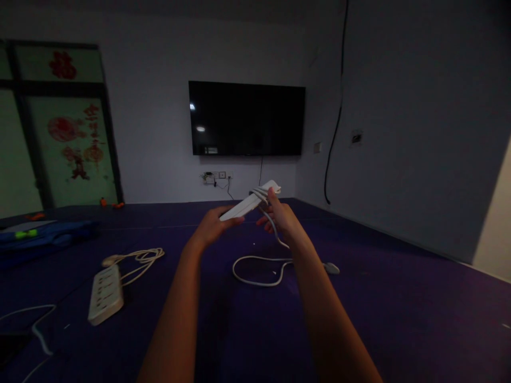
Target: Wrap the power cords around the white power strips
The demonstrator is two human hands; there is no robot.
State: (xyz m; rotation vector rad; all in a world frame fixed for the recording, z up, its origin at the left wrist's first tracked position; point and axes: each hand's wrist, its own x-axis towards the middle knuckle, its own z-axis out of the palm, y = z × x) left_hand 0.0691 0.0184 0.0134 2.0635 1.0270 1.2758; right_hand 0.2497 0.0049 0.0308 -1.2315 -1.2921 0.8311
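A white power strip (pixel 244 206) is held up in front of me, tilted with its far end higher to the right. My left hand (pixel 211 227) grips its near end, thumb along the lower edge. Around the far end, the strip's white cord (pixel 258 192) is wound in a few turns. My right hand (pixel 280 214) is at that end, its thumb pressed at the wound cord and its other fingers curled below. From there the cord drops to the purple floor, makes a loose loop (pixel 257 284) and runs behind my right forearm. A white plug (pixel 331 268) lies just right of that forearm.
Another white power strip (pixel 106 295) with a bundled cord (pixel 146 258) lies on the left of the purple floor (pixel 247 335). A blue cloth item (pixel 51 235) and a thin white cable (pixel 40 332) are farther left. A television (pixel 247 119) hangs on the far wall.
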